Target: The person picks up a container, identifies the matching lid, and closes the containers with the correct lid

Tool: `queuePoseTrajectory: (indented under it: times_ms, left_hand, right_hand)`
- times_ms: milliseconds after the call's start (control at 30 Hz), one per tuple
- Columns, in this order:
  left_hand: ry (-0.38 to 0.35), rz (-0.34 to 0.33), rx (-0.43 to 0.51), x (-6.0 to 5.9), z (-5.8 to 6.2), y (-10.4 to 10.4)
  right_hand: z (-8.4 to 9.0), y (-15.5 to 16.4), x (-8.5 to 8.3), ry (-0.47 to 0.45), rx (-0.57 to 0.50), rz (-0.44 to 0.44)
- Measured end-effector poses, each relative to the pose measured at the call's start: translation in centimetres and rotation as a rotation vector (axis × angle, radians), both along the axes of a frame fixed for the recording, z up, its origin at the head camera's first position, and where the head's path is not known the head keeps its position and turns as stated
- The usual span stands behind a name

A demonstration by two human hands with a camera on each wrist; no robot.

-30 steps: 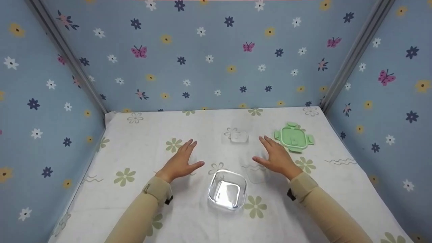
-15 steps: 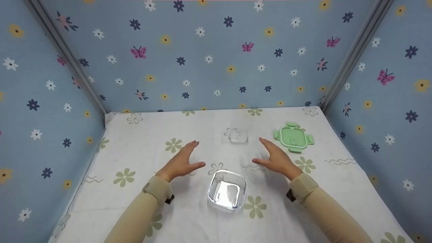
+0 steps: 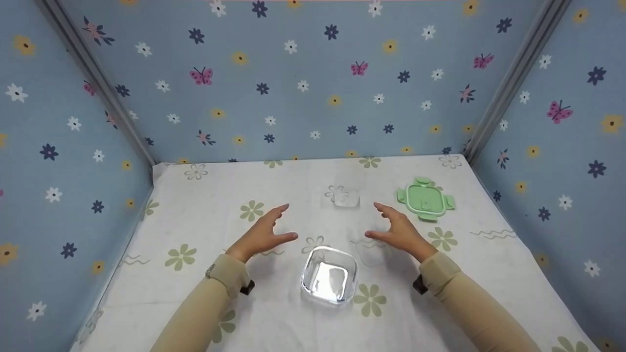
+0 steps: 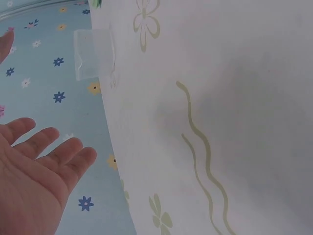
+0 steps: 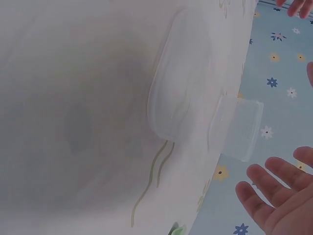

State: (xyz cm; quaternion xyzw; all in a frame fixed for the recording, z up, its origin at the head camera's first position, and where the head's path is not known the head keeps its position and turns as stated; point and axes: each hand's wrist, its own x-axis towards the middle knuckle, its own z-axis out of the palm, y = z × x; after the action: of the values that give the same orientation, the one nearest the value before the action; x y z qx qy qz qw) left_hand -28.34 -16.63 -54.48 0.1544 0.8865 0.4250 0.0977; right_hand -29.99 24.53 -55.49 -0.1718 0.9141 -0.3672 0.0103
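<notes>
Both hands [image 3: 261,234] [image 3: 398,232] hover empty by glass container [image 3: 328,281], seemingly untouched.

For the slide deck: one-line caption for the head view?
Two open hands, left hand and right hand, hover beyond a square clear glass container.

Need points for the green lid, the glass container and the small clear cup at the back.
green lid [image 3: 425,200], head view, centre of the lid's top.
glass container [image 3: 329,281], head view, its base inside the rim.
small clear cup [image 3: 346,198], head view, middle of its front wall.
</notes>
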Motion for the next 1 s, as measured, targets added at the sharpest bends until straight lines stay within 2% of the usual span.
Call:
queuePoseTrajectory:
  times_ms: [133,367,1000]
  left_hand:
    - [-0.014,-0.012,0.052,-0.1,-0.1,0.0]
    - [-0.002,-0.024,0.083,-0.2,-0.1,0.1]
    - [-0.027,-0.042,0.056,0.0,-0.7,0.6]
  right_hand:
    - [-0.2,-0.2,0.0,-0.031,-0.056,0.000]
    - [-0.7,-0.4,0.2,-0.058,-0.075,-0.002]
    - [-0.4,-1.1,1.0,-0.080,-0.068,0.037]
